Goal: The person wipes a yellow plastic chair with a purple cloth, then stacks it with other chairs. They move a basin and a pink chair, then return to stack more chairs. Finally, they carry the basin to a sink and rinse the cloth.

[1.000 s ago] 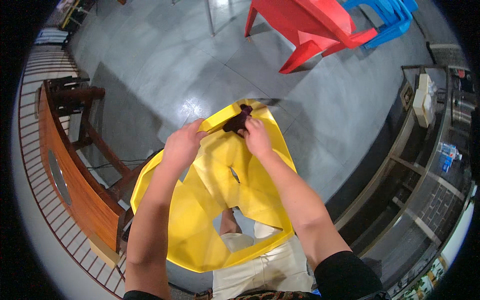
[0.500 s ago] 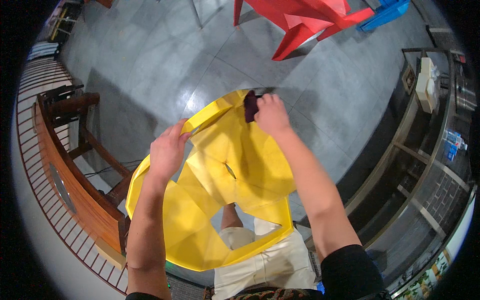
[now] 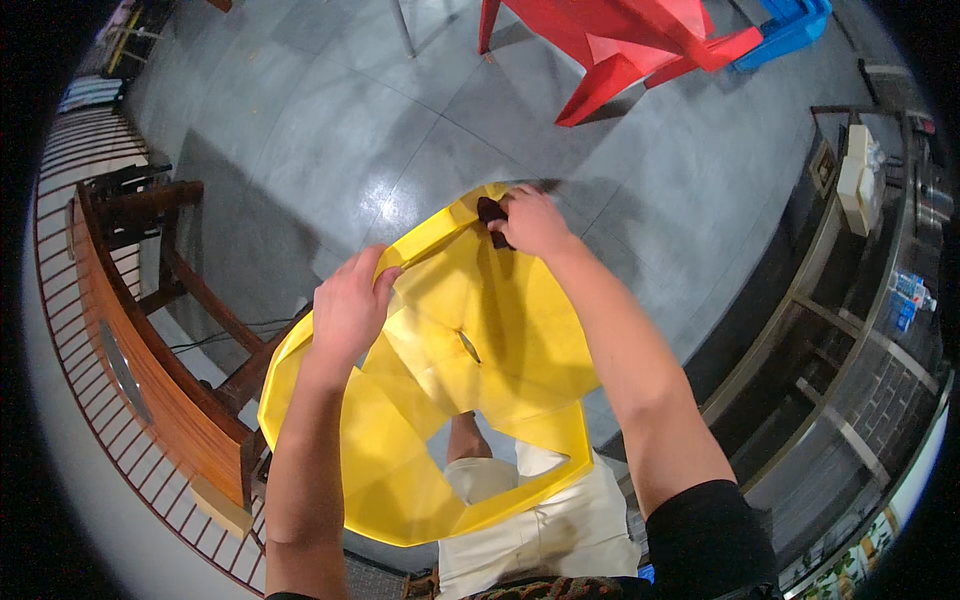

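Observation:
A yellow faceted plastic chair (image 3: 530, 330) is tilted in front of my legs, showing a hollow face with openings and a thick rim. My left hand (image 3: 350, 300) is closed round the rim at its upper left, with the thumb on the inner side. In my right hand (image 3: 535, 220) is a dark maroon cloth (image 3: 490, 215), pressed against the inside of the chair near its top edge. Part of the cloth is hidden under the fingers.
A red chair (image 3: 640, 45) of like faceted shape stands ahead, with a blue chair (image 3: 785, 30) beside it. To the left is a wooden bench-like piece (image 3: 160, 380). On the right a dark shelf unit (image 3: 800, 330) holds a white object (image 3: 858, 185) and a bottle (image 3: 908, 300).
My right hand and the cloth have shifted slightly left along the chair's top edge, and the cloth looks more bunched. My left hand still grips the rim.

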{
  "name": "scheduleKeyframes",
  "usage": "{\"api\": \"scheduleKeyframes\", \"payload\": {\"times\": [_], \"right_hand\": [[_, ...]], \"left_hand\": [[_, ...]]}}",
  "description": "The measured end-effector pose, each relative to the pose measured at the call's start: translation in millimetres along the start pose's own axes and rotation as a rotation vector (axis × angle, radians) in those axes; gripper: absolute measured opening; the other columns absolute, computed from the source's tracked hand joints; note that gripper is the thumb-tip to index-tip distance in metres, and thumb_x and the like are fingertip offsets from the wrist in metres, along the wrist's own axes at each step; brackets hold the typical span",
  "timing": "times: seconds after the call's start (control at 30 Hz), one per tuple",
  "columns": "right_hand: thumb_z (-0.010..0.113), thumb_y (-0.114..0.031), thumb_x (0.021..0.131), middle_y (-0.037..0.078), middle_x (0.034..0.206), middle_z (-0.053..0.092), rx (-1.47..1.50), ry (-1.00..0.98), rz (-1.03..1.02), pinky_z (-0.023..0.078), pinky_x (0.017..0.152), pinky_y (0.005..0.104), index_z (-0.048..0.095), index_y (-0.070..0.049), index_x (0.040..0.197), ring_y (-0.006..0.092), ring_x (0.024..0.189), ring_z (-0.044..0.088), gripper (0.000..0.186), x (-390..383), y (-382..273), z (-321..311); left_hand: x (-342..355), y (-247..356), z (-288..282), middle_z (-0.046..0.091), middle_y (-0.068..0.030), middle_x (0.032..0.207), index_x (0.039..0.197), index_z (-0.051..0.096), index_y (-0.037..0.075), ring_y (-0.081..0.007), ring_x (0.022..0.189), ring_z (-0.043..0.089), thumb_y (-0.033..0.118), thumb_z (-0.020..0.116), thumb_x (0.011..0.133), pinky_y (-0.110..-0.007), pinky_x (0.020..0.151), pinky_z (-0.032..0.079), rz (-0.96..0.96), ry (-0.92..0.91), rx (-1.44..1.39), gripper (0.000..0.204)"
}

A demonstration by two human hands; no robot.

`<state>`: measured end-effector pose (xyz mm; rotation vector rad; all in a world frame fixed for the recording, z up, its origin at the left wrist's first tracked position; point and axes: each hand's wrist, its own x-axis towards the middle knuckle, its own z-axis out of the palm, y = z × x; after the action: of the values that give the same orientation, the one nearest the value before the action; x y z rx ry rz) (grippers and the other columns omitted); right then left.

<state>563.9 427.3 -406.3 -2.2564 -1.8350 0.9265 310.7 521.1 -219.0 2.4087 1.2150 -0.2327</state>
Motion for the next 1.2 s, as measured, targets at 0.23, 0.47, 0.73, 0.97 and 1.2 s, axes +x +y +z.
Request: {"api": "scheduleKeyframes", "payload": {"times": [0.23, 0.47, 0.73, 0.97, 1.2], "right_hand": [[0.051, -0.051, 0.097, 0.017, 0.113, 0.07, -0.043, -0.036, 0.212, 0.045, 0.102, 0.0441, 0.074, -0.003, 0.102, 0.0331, 0.112, 0.063, 0.053, 34.2, 33.1, -0.8], [0.066, -0.033, 0.091, 0.016, 0.128, 0.063, 0.093, 0.286, -0.06, 0.039, 0.111, 0.0417, 0.068, 0.001, 0.113, 0.0317, 0.127, 0.053, 0.041, -23.0, 23.4, 10.9], [0.068, -0.03, 0.089, 0.009, 0.146, 0.051, 0.007, 0.329, -0.065, 0.028, 0.12, 0.0438, 0.06, -0.001, 0.131, 0.0251, 0.141, 0.04, 0.052, -94.5, -5.7, 35.8], [0.065, -0.021, 0.09, 0.01, 0.153, 0.043, 0.081, 0.208, -0.127, 0.029, 0.12, 0.0448, 0.06, 0.001, 0.131, 0.0282, 0.144, 0.035, 0.046, -130.7, -58.0, 106.4], [0.059, -0.037, 0.095, 0.007, 0.159, 0.035, 0.063, 0.132, -0.131, 0.025, 0.12, 0.0426, 0.051, -0.002, 0.142, 0.0256, 0.149, 0.026, 0.059, -111.9, -159.5, 157.9]], "left_hand": [[1.7, -0.7, 5.8, 0.07, -0.0154, 0.098, 0.115, 0.061, 0.007, -0.038, 0.087, 0.067, 0.029, 0.062, 0.097, -0.047, 0.071, 0.053, 0.044, 0.043, 0.016, 0.029], [-2.1, 0.5, 3.8, 0.069, -0.0187, 0.098, 0.117, 0.062, 0.006, -0.0413, 0.09, 0.065, 0.029, 0.061, 0.098, -0.047, 0.074, 0.052, -0.006, 0.023, -0.025, 0.03], [-0.9, -0.8, 3.4, 0.069, -0.018, 0.099, 0.118, 0.063, 0.008, -0.0397, 0.088, 0.067, 0.03, 0.061, 0.097, -0.048, 0.074, 0.053, 0.013, 0.041, -0.036, 0.03], [-0.3, 0.4, 0.4, 0.07, -0.0198, 0.101, 0.118, 0.063, 0.008, -0.04, 0.091, 0.067, 0.032, 0.061, 0.097, -0.048, 0.076, 0.053, 0.002, 0.033, -0.064, 0.032], [0.8, -6.4, 3.9, 0.071, -0.0196, 0.091, 0.117, 0.063, 0.008, -0.0417, 0.084, 0.068, 0.033, 0.062, 0.096, -0.05, 0.07, 0.054, 0.051, 0.07, -0.029, 0.033]]}}
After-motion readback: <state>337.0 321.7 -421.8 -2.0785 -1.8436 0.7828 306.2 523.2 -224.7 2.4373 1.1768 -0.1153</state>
